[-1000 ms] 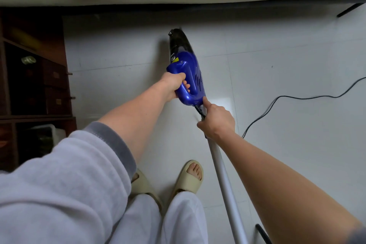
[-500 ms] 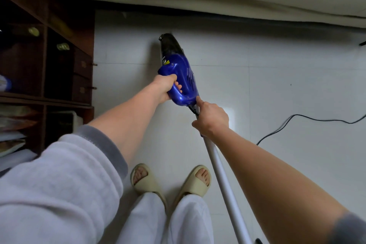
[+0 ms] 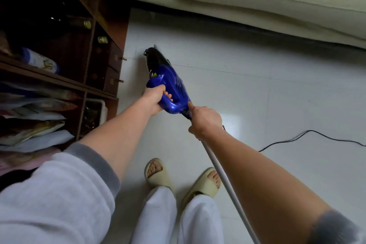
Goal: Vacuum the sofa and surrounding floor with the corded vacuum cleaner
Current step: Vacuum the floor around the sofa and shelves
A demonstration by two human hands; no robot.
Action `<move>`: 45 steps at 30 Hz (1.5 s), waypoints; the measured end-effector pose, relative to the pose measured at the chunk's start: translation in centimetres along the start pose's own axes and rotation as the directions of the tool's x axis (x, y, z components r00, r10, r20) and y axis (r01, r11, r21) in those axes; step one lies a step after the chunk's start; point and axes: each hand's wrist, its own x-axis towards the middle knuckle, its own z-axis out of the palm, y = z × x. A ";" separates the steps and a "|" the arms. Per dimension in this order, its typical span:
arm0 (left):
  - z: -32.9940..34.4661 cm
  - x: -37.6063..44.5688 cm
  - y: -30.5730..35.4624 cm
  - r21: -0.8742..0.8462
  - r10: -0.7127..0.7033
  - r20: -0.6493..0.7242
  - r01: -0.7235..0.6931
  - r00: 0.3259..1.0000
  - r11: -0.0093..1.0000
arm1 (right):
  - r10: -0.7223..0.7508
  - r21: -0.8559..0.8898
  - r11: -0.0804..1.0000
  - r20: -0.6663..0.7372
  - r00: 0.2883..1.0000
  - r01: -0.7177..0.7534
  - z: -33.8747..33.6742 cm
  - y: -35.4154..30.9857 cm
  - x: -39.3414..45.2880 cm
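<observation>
Near the shelf's foot, our left hand [image 3: 153,98] wraps fingers round the blue vacuum cleaner [image 3: 170,87]; our right hand [image 3: 205,122] grips its grey tube [image 3: 223,180].

At nine o'clock we see a dark wooden shelf unit [image 3: 93,31] reaching up to eleven. On one of its boards lies a white-and-blue packet [image 3: 39,61]; below it we find stacked papers and flat bags [image 3: 33,125]. Two small drawers with peg knobs [image 3: 112,71] face the tiles. Two metal caps [image 3: 103,39] glint in the dark compartments. At six o'clock we note beige slippers [image 3: 202,186] and white trousers [image 3: 158,214]
</observation>
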 end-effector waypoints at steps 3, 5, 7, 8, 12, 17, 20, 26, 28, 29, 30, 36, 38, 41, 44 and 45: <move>-2.0 0.0 0.0 -0.024 -0.017 -0.010 0.016 1.000 1.000 | -0.025 -0.029 0.999 0.001 1.000 0.025 0.1 -1.7 -0.3; -3.3 -0.1 0.0 -0.019 -0.028 -0.007 0.028 1.000 0.999 | -0.024 -0.024 0.999 0.006 1.000 0.024 0.4 -2.9 -0.6; -4.1 -0.2 0.0 -0.014 -0.034 -0.002 0.034 0.999 0.999 | -0.013 -0.010 1.000 0.018 1.000 0.013 0.7 -3.6 -1.0; -4.4 -0.3 -0.1 -0.011 -0.039 0.003 0.039 0.999 0.999 | -0.009 -0.006 1.000 0.025 1.000 0.009 0.8 -3.9 -1.2; -5.2 -0.8 -0.2 0.000 -0.051 0.028 0.051 0.998 0.999 | -0.003 0.000 1.000 0.024 1.000 0.003 1.0 -4.4 -2.0; -5.2 -1.3 -0.9 0.012 -0.064 0.043 0.064 0.997 0.998 | 0.021 0.006 1.000 0.013 1.000 -0.021 1.6 -4.2 -2.9; -4.6 -1.5 -1.6 0.030 -0.076 0.050 0.074 0.996 0.997 | 0.038 0.017 0.999 0.020 0.999 -0.038 2.0 -3.5 -3.5; -2.8 -2.0 -1.9 0.059 -0.069 0.064 0.065 0.996 0.996 | 0.060 0.035 0.998 0.017 0.998 -0.060 1.8 -1.6 -3.7; -2.1 -2.2 -1.8 0.076 -0.067 0.068 0.062 0.995 0.995 | 0.072 0.056 0.996 0.012 0.997 -0.072 1.8 -1.1 -3.7; -1.6 -2.3 -1.8 0.089 -0.066 0.070 0.060 0.995 0.994 | 0.080 0.071 0.994 0.010 0.997 -0.080 1.8 -0.7 -3.8; -1.3 -2.4 -1.7 0.100 -0.065 0.072 0.058 0.995 0.993 | 0.086 0.086 0.993 0.008 0.996 -0.086 1.8 -0.5 -3.8; 2.0 -2.7 -1.4 0.175 -0.037 0.098 0.019 0.995 0.984 | 0.141 0.168 0.976 -0.001 0.990 -0.138 1.9 1.7 -4.1; 3.2 -2.8 -1.4 0.193 -0.026 0.099 0.006 0.995 0.981 | 0.162 0.193 0.968 -0.004 0.987 -0.158 2.0 2.5 -4.1; 4.9 -2.9 -1.9 0.202 -0.021 0.109 -0.001 0.994 0.979 | 0.180 0.205 0.963 -0.010 0.984 -0.174 2.0 4.1 -4.0; 6.3 -3.2 -2.6 0.206 -0.028 0.122 0.003 0.992 0.978 | 0.189 0.216 0.959 -0.017 0.982 -0.181 2.0 5.9 -4.3; 6.7 -3.3 -2.9 0.209 -0.031 0.124 0.005 0.992 0.978 | 0.192 0.217 0.959 -0.016 0.981 -0.184 2.1 6.3 -4.5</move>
